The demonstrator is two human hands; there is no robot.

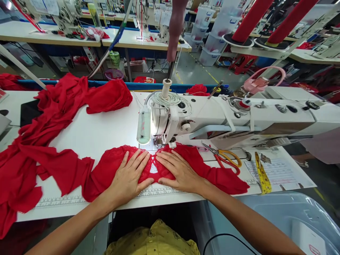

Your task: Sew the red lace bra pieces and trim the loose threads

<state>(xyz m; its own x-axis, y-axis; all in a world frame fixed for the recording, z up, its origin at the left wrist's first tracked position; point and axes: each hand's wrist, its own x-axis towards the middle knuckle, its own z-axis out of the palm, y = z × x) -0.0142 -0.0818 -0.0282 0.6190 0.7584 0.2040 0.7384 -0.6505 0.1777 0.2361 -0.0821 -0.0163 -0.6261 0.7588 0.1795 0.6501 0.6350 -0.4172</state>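
Both your palms lie flat on the red lace

Your left hand (130, 174) and your right hand (179, 170) rest palm down on a bright red, lace-edged garment with two rounded cups (154, 176), one hand on each cup. Your fingers are stretched out and slightly spread, neither hand grips, and the two hands are apart, thumbs pointing toward each other. Between them you see the narrow middle of the garment, where small openings let the white tabletop (77, 132) show through.

The garment lies on that tabletop, right in front of you and just before the metal presser foot (158, 141) of the long white sewing machine (225, 109); you cannot tell whether its lace edge reaches under the foot. A black printed ruler scale (61, 202) runs along the near edge of the table, partly covered by red cloth.

To your left, a loose, crumpled heap of plain red fabric (61, 102) spreads over the table and hangs past its near edge. To your right, steel scissors with yellow handles (220, 152) lie near the garment, and farther right a yellow measuring tape (262, 175) lies over a printed white paper sheet (285, 170). Below them stands a translucent bluish plastic bin (265, 202)
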